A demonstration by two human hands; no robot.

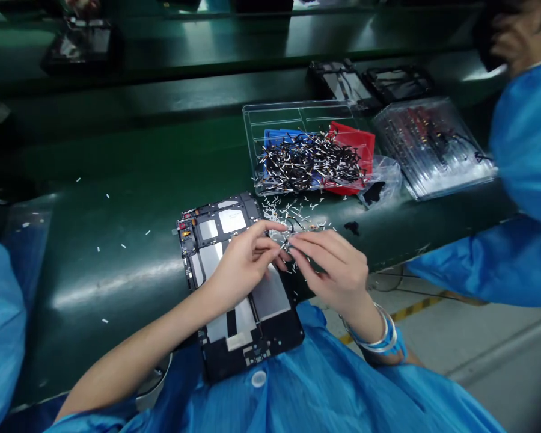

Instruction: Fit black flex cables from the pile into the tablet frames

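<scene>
My right hand (336, 267) pinches a small black-and-white flex cable (286, 245) between thumb and fingertips. Close against it, my left hand (247, 258) has its thumb and fingers curled together at the cable's other side. What its fingertips grip is too small to make out. Beneath my left wrist lies an opened tablet-like device (270, 291), black with silver-grey panels, its near end overhanging the bench edge towards my lap. Small white strips (275, 210) are scattered on the bench just beyond my fingers.
A clear plastic tray (250, 150) holds a heap of small black-and-white cables over blue and red pieces. To its right are stacked clear trays (433, 150) and a plastic bag (388, 174). More devices (347, 84) lie behind. A co-worker's blue sleeve (487, 264) is at right.
</scene>
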